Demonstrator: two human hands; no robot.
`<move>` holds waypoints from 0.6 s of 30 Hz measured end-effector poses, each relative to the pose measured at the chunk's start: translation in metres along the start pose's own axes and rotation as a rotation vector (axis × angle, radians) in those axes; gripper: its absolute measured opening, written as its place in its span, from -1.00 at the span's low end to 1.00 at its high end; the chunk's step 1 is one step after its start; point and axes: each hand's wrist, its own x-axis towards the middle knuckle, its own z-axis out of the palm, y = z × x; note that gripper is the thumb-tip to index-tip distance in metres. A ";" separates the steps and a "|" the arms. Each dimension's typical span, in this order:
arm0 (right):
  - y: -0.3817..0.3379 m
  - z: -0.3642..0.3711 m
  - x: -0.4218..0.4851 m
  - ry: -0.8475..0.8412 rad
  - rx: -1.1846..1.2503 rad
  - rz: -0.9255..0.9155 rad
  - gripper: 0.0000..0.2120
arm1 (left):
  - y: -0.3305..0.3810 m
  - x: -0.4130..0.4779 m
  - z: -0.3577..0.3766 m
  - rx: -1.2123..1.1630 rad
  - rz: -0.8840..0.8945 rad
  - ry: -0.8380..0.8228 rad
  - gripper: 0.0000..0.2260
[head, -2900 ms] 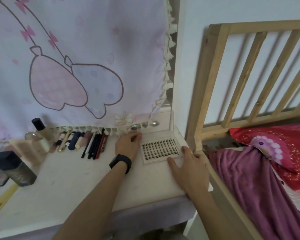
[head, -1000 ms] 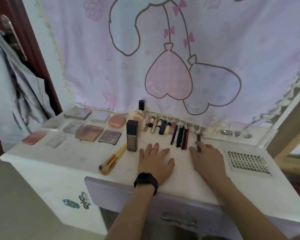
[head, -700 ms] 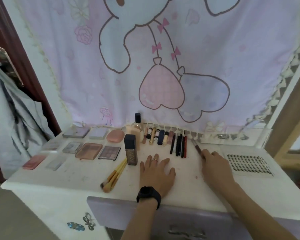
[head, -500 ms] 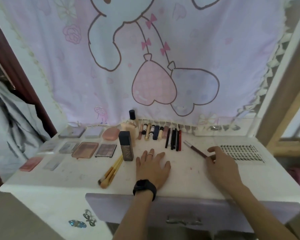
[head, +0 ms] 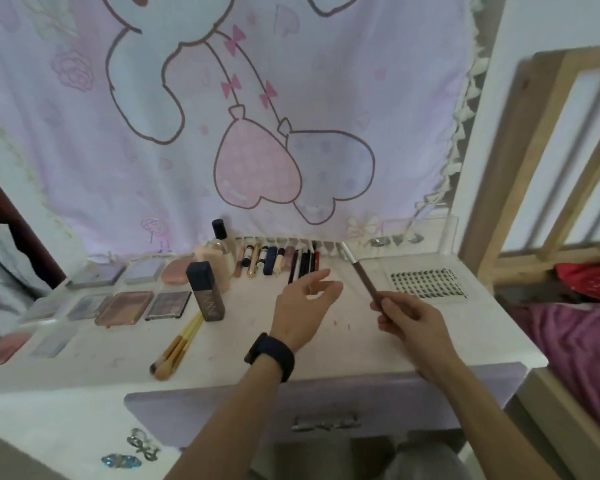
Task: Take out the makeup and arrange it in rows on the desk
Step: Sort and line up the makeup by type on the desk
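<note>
My right hand (head: pixel 407 315) grips the lower end of a brown makeup pencil (head: pixel 363 278), lifted off the white desk (head: pixel 326 337) with its silver tip pointing up and away. My left hand (head: pixel 303 301), a black watch on its wrist, hovers open just left of the pencil, fingers loosely curled. Behind my left hand lies a row of lipsticks and pencils (head: pixel 281 260). Several flat palettes (head: pixel 125 303) lie in rows at the left. A dark foundation bottle (head: pixel 205 291) stands by two tan brushes (head: pixel 177 344). A lash tray (head: pixel 426 283) lies at the right.
A pink cartoon curtain (head: pixel 257 133) hangs behind the desk. A perfume bottle (head: pixel 222 247) stands at the back. The lilac drawer front (head: pixel 326 400) with a metal handle is below my arms. A wooden bed frame (head: pixel 548 161) and purple bedding (head: pixel 582 341) border the right.
My right hand has lifted the brown pencil off the desk and tilted it upright. My left hand has risen from lying flat on the desk. The view has shifted slightly right.
</note>
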 end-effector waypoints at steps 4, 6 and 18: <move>-0.002 0.002 -0.003 -0.048 -0.068 -0.011 -0.86 | 0.012 0.009 0.024 -0.220 -0.039 -0.048 -0.68; -0.002 0.003 -0.003 -0.066 -0.129 -0.024 -0.87 | 0.013 0.011 0.031 -0.266 -0.048 -0.018 -0.72; -0.002 0.003 0.010 -0.082 -0.288 0.011 -0.75 | -0.016 0.009 0.011 0.384 0.331 -0.051 -0.81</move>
